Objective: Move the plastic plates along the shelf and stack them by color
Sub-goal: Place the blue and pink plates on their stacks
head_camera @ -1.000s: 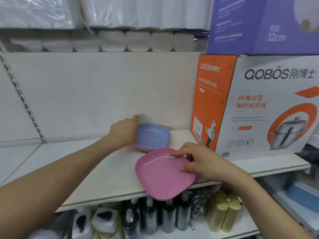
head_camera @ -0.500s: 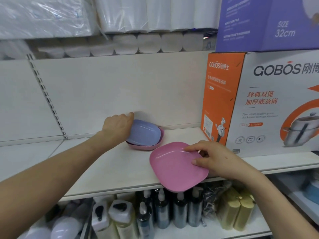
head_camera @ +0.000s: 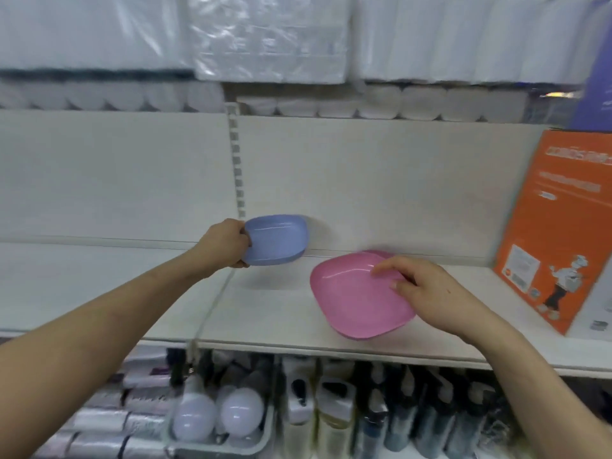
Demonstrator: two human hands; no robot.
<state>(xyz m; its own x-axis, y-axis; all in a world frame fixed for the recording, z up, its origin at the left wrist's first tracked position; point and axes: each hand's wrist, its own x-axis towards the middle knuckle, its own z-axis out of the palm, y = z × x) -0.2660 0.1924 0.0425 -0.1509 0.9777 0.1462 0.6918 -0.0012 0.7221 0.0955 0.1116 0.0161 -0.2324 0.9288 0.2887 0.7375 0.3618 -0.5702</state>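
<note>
Currently, the left hand [head_camera: 228, 241] grips the left rim of a blue, rounded-square plastic plate [head_camera: 276, 240], fingers curled round the edge. That plate is held tilted and clear of the white shop shelf [head_camera: 265, 313], close to the back panel, with its shadow on the board beneath.

To the right and well apart from it, a pink, rounded-square plastic plate [head_camera: 354, 303] sits near the shelf's front edge. The right hand [head_camera: 427, 289] is on its right side, with forefinger and thumb laid on the upper face. Whether the remaining fingers hook beneath the rim cannot be told. A second pink rim [head_camera: 381, 253] shows just behind the plate's far edge.

An orange and white cardboard box [head_camera: 556, 226] stands at the shelf's right end. Wrapped white paper rolls [head_camera: 265, 38] fill the level above. Bottles [head_camera: 331, 409] and white bulbs [head_camera: 231, 412] occupy the level below.
</note>
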